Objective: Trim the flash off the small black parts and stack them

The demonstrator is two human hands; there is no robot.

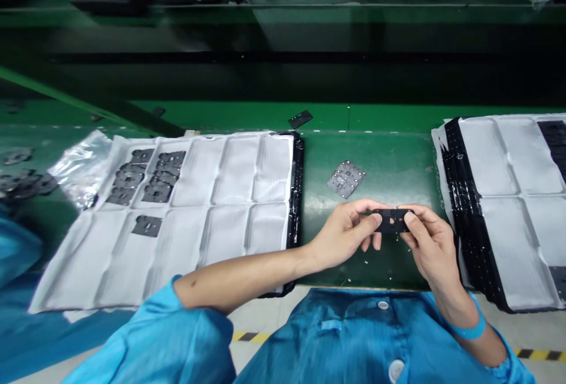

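Observation:
A small flat black plate [392,221] with cut-out holes is held level between my two hands above the green bench. My left hand [349,227] pinches its left end, thumb on top and fingers beneath. At the other end, my right hand [428,239] grips it the same way. Just beyond my left hand a grey perforated sheet of small parts [346,179] lies on the bench. To the left is a tray lined with white cloth [194,278]; some of its pockets hold dark flat plates [164,176], and a single plate [147,226] lies in the front row.
Another lined tray [490,157] wrapped in black stands at the right. A loose black plate [300,118] lies at the back of the bench. A clear plastic bag [84,166] and a blue sleeve [17,248] of another person are at far left. A green shelf [309,13] crosses above.

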